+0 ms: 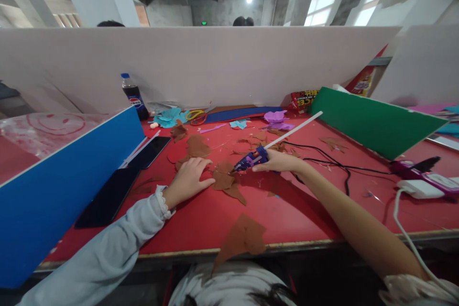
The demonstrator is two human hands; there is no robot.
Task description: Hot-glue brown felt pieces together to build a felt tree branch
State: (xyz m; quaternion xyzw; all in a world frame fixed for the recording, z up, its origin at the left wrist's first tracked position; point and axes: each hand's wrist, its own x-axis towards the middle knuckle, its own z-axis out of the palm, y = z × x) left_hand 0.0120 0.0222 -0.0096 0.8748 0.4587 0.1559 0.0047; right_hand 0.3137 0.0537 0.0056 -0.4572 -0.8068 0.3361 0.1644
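Red tabletop (301, 213) btwn blue board (64, 167) (L) & green board (373, 122) (R). R hand (278, 160) wrapped round blue hot-glue gun (253, 158), white glue stick (296, 129) jutting from rear, nozzle at brown cutouts (222, 179), approx. ctr. L hand (189, 177) open, palm down, thumb by cutouts' edge, gripping nothing visible.

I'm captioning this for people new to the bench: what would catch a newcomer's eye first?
Probably the glue gun in the right hand, its long white stick jutting up and its nozzle at the brown piece by the left hand. Next, the blue board on the left and the green board on the right, both on the red table.
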